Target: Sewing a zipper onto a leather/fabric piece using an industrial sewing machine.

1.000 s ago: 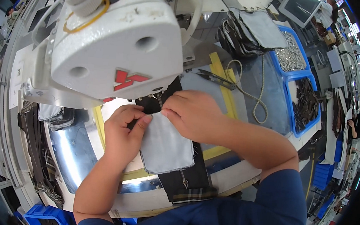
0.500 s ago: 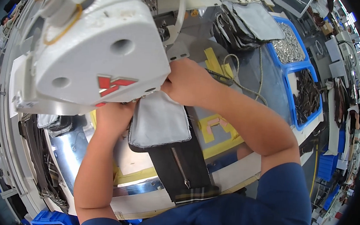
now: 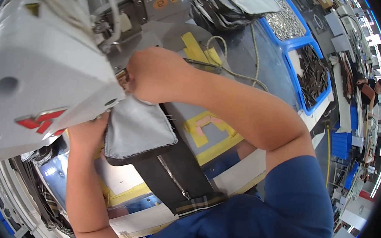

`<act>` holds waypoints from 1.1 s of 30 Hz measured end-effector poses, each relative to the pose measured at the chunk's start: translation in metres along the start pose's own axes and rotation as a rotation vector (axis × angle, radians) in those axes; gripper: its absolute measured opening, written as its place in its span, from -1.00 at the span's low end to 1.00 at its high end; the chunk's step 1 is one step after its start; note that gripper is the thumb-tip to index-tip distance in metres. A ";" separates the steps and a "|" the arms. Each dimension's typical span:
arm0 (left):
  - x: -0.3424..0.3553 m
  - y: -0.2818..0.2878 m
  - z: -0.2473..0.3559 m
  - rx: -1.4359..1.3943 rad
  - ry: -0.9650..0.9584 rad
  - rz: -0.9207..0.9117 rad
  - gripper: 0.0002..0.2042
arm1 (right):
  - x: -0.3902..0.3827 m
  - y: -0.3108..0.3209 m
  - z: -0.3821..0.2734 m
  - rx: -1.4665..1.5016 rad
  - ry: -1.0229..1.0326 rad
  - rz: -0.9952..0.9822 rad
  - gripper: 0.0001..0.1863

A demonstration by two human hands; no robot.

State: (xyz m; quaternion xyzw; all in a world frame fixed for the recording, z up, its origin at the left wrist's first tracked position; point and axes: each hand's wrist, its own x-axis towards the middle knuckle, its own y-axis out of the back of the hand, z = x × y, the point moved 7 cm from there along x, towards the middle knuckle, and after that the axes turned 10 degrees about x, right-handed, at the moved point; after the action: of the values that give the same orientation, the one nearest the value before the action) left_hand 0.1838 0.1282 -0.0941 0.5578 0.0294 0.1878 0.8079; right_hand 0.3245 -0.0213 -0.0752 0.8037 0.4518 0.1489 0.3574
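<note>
A white sewing machine head (image 3: 52, 78) fills the left. Beneath it lies a light grey fabric piece (image 3: 140, 130) with stitched edges, over a dark strip (image 3: 161, 180) with a metal zipper (image 3: 171, 177). My right hand (image 3: 153, 76) is curled closed by the needle area at the grey piece's top; what its fingertips grip is hidden. My left hand (image 3: 86, 132) reaches under the machine head at the grey piece's left side, its fingers out of sight behind the head. Dark scissors (image 3: 202, 66) lie just beyond my right hand.
Stacked fabric pieces (image 3: 224, 10) sit at the back. Two blue trays hold metal parts (image 3: 283, 17) and dark strips (image 3: 311, 78) on the right, near a loose cord (image 3: 255, 70). Yellow tape (image 3: 205, 155) marks the table. A co-worker (image 3: 370, 88) is at far right.
Both hands moved forward and leftward under the machine head, my left fingers going out of sight. The grey piece shifted up and left, uncovering more zipper. The view has turned, bringing the machine lower-left.
</note>
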 end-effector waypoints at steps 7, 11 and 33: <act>0.002 0.006 -0.001 -0.109 0.016 0.064 -0.72 | 0.001 -0.001 -0.004 0.005 -0.050 -0.080 -0.71; 0.004 0.005 -0.003 -0.099 0.028 0.014 -0.75 | 0.000 0.001 -0.003 0.012 -0.096 -0.105 -0.72; 0.001 0.003 0.004 -0.099 0.044 0.045 -0.73 | 0.003 0.003 -0.007 -0.041 -0.084 -0.084 -0.71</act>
State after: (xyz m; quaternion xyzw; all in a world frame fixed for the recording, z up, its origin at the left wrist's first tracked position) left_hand 0.1848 0.1260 -0.0893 0.5134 0.0254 0.2196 0.8292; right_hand 0.3236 -0.0166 -0.0686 0.7822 0.4665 0.1093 0.3983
